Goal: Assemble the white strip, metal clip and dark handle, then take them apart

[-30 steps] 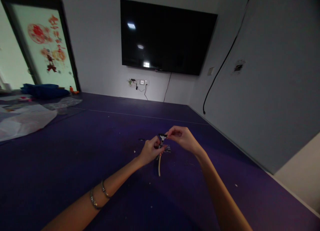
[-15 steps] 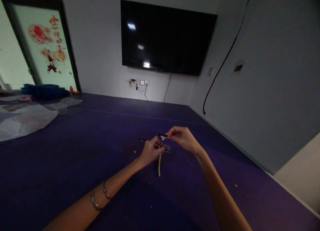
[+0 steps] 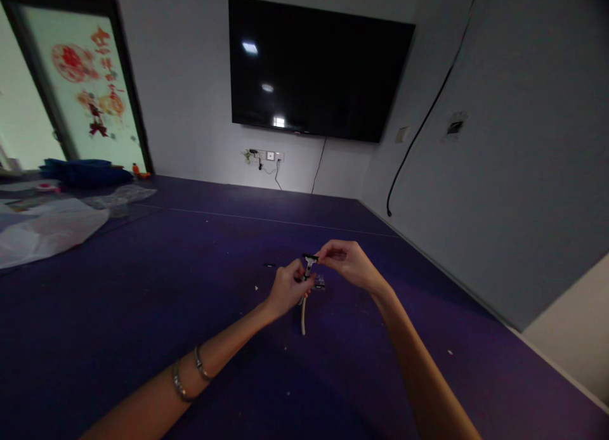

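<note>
My left hand [image 3: 287, 290] is closed around the neck of a razor [image 3: 309, 264], which stands up with its black bar-shaped head on top. My right hand [image 3: 349, 262] pinches the right end of that head between thumb and fingertips. Below the left fingers a pale, slightly curved rod [image 3: 303, 318] sticks out; whether it belongs to the razor's handle is hidden. A small clear plastic case [image 3: 320, 281] shows just behind the left fingertips. A short black strip [image 3: 269, 265] lies on the purple surface [image 3: 214, 313] to the left of the hands.
White plastic sheeting [image 3: 57, 231] and a dark blue bundle [image 3: 85, 172] lie at the far left. A large television [image 3: 318, 72] hangs on the back wall above sockets and cords. A black cable [image 3: 423, 120] dangles down the right wall. Small pale scraps dot the surface.
Both hands keep their hold on the razor almost unmoved. The view has shifted very slightly.
</note>
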Demonstrator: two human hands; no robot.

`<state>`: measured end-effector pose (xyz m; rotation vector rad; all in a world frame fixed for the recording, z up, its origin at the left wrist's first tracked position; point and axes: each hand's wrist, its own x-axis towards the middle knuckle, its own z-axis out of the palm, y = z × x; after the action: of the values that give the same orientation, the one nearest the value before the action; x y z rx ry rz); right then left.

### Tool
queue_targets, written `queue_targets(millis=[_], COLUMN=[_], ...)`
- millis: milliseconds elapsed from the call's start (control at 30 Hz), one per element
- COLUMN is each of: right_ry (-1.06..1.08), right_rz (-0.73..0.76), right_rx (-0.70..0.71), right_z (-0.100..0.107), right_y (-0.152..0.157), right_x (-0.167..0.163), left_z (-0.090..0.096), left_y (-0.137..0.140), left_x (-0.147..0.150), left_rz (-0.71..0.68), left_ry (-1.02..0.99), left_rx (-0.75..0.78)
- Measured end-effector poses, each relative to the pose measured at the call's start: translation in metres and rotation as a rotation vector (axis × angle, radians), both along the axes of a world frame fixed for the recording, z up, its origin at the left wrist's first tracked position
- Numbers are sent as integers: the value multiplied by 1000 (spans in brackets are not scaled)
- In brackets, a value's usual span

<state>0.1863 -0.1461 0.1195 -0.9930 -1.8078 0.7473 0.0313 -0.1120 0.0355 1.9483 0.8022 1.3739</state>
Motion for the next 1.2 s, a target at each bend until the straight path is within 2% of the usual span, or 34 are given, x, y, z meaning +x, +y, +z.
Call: queue_targets(millis=[133,300,767,1200], right_ry=[1,6,40,57], right_rz=[2,-31,19,10], right_rx=[14,10,8,4], right_z=[0,0,2,4], right_y=[0,1,-2,-1], right_x=[2,1,2,2], left_z=[2,3,9,11], left_y=[-1,-4,-12,-11], left_x=[0,1,5,1], left_rz=[-3,-36,1,-5], left_ry=[-7,-39,-46,-47], left_rx=[-15,-110,-119,-66])
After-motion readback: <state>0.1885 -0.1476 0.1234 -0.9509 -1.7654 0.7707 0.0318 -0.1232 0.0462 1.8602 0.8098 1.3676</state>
